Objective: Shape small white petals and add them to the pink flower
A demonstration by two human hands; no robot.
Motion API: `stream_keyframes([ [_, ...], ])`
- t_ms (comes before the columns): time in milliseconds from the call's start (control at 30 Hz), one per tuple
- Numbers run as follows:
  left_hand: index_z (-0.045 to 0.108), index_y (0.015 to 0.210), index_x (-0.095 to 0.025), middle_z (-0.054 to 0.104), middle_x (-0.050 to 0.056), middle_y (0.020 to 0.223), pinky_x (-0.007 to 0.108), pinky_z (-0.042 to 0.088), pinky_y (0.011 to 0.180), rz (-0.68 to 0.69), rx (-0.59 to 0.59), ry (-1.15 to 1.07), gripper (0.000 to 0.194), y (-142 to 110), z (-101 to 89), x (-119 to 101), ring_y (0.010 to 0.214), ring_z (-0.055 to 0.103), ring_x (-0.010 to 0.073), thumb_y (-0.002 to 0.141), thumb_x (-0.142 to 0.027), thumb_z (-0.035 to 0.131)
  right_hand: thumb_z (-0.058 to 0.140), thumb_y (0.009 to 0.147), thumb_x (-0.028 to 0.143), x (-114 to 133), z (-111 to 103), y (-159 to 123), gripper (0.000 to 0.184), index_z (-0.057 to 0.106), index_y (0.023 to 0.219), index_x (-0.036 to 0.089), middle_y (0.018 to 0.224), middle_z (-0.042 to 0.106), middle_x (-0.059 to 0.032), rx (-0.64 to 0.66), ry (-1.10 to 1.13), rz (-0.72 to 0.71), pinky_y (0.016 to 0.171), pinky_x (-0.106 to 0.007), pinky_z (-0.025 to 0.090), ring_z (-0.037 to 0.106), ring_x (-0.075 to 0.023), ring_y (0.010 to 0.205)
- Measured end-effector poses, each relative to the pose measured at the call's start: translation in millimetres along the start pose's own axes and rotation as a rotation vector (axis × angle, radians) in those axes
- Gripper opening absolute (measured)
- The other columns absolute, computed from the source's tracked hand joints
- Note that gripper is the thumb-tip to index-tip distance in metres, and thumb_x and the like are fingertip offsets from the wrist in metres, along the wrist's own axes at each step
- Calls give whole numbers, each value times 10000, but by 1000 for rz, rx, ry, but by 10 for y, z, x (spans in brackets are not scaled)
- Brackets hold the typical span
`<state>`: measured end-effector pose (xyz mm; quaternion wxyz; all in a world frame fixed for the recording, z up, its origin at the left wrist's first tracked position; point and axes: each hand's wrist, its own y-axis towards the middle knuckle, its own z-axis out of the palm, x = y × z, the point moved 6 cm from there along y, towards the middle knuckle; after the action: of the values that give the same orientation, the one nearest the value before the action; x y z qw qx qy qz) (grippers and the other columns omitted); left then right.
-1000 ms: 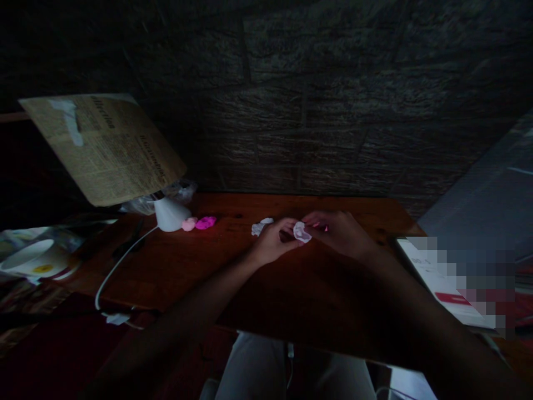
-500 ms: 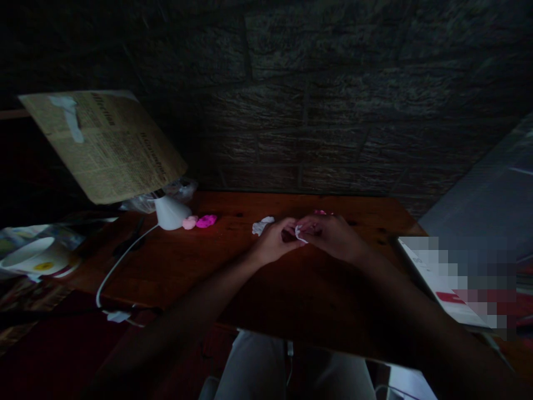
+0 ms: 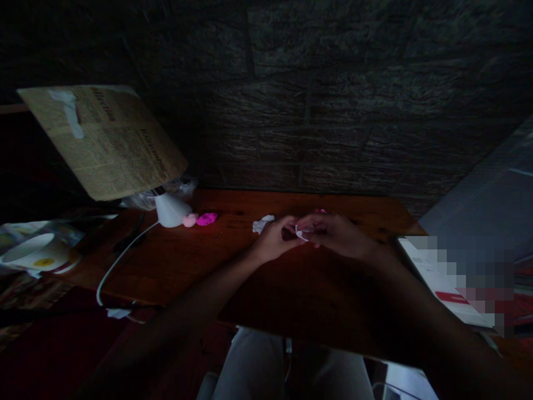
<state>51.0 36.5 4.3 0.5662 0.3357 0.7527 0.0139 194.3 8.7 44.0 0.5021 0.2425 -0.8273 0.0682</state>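
A small, thin piece of white modelling clay (image 3: 301, 234) is pinched between my two hands above the wooden table. My left hand (image 3: 275, 239) has its fingers curled round the left side of it. From the right, my right hand (image 3: 335, 233) grips the same piece with thumb and fingertips, partly hiding it. Just left of my left hand lies a white clay lump (image 3: 263, 223). A bright pink bit (image 3: 320, 211) shows behind my right hand, mostly covered. Farther left, a pale pink lump (image 3: 190, 220) touches a hot-pink lump (image 3: 207, 219).
A lamp with a newsprint shade (image 3: 112, 144) stands at the back left, its white cord (image 3: 110, 272) trailing over the table edge. A paper cup (image 3: 39, 255) is at far left. A white box (image 3: 433, 272), partly pixelated, lies right. A dark brick wall (image 3: 275, 100) rises behind.
Both hands stay in nearly the same place. The right fingers have shifted slightly on the white clay, whose edge now looks a little rounder. The view has moved very slightly.
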Motion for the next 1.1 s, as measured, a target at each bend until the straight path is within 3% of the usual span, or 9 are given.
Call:
stream_keyframes([
  [167, 655, 1060, -172, 747, 55, 993, 288, 588, 793, -13, 2, -44, 337, 6, 11, 5, 882, 707, 155, 769, -238, 813, 671, 851, 288, 7, -60, -18, 177, 728, 1010, 235, 1030, 761, -43, 13, 10, 2, 630, -266, 579, 719, -157, 795],
  [367, 647, 1089, -167, 749, 74, 1024, 307, 595, 805, -9, -21, -12, 388, 15, -8, 16, 876, 706, 158, 754, -238, 830, 692, 823, 235, 48, -78, -13, 163, 737, 980, 239, 990, 779, -27, -24, -115, -55, 800, -319, 580, 727, -171, 869],
  [633, 650, 1127, -177, 752, 76, 1061, 304, 588, 802, 6, -28, 44, 404, 6, -13, 6, 921, 712, 168, 765, -222, 822, 641, 836, 194, 123, -203, -43, 209, 757, 1000, 251, 995, 799, -15, -68, -319, -76, 752, -294, 549, 719, -170, 816],
  [833, 647, 1154, -189, 751, 83, 1109, 296, 579, 768, 33, -16, 98, 417, 3, -23, -13, 924, 713, 171, 772, -219, 810, 656, 852, 202, 81, -133, -17, 193, 773, 986, 276, 994, 799, -10, -38, -448, -109, 762, -301, 552, 728, -171, 819],
  [1000, 646, 1150, -178, 753, 80, 1093, 289, 575, 768, 31, -1, 104, 408, 3, -14, -20, 896, 704, 161, 776, -209, 806, 633, 885, 218, 59, -108, -7, 191, 779, 998, 267, 1002, 808, -25, -49, -449, -133, 831, -324, 566, 750, -196, 910],
  [1100, 649, 1133, -181, 757, 66, 1062, 299, 580, 798, 33, 4, 115, 384, 3, -4, -37, 889, 705, 159, 780, -199, 798, 624, 888, 226, 84, -125, -15, 194, 780, 995, 267, 984, 803, -22, -80, -431, -128, 801, -316, 566, 751, -186, 859],
])
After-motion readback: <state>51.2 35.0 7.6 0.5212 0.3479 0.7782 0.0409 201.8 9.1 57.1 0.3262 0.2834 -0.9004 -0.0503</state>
